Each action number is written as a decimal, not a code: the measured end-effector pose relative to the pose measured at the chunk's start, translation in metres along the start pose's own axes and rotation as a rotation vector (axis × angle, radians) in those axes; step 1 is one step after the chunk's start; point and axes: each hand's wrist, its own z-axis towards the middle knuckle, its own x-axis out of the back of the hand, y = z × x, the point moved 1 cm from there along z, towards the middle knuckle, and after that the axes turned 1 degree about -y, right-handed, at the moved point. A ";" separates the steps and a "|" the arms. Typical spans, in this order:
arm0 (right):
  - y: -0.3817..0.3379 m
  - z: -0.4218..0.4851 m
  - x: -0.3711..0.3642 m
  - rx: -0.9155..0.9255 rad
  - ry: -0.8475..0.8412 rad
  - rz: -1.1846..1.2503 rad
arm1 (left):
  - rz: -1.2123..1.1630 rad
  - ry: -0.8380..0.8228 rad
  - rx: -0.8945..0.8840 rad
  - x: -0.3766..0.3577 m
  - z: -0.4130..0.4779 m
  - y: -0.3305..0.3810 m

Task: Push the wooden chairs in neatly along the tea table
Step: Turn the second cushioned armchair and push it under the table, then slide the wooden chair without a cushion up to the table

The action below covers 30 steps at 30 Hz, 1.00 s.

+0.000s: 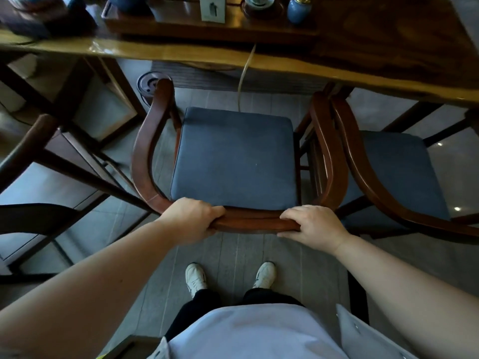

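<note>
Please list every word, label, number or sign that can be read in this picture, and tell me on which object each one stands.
No text can be read here.
White card standing on the tea table: it bears a small dark figure, and any print is too small and blurred to read.
Blue jar, chair, shoes: no lettering visible.
</note>
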 end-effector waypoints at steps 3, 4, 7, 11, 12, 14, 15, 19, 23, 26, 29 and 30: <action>0.002 -0.001 0.012 -0.018 -0.125 0.039 | -0.085 0.011 0.026 -0.002 -0.002 0.004; 0.000 -0.001 0.015 -0.006 -0.147 0.045 | -0.152 0.023 0.038 -0.001 -0.005 0.004; -0.013 0.004 0.022 0.050 -0.156 0.062 | -0.399 0.080 0.150 0.011 -0.014 0.010; -0.043 0.025 0.020 0.148 -0.138 0.050 | -0.439 0.263 0.359 0.026 -0.026 0.020; -0.050 0.031 0.021 0.173 -0.114 0.037 | -0.405 0.305 0.395 0.029 -0.030 0.021; -0.064 0.046 0.025 0.239 -0.065 0.008 | -0.334 0.341 0.461 0.035 -0.044 0.019; -0.070 0.053 0.028 0.272 -0.041 -0.003 | -0.304 0.336 0.488 0.036 -0.053 0.016; -0.094 0.087 0.038 0.376 -0.023 -0.079 | -0.236 0.334 0.652 0.039 -0.097 0.005; -0.124 0.112 0.043 0.463 -0.052 -0.201 | -0.249 0.367 0.834 0.037 -0.136 -0.012; -0.154 0.131 0.047 0.531 -0.049 -0.243 | -0.327 0.386 0.938 0.031 -0.165 -0.032; -0.187 0.157 0.050 0.569 -0.068 -0.261 | -0.363 0.414 1.021 0.026 -0.193 -0.057; -0.200 0.165 0.052 0.580 -0.076 -0.261 | -0.368 0.425 1.058 0.025 -0.203 -0.066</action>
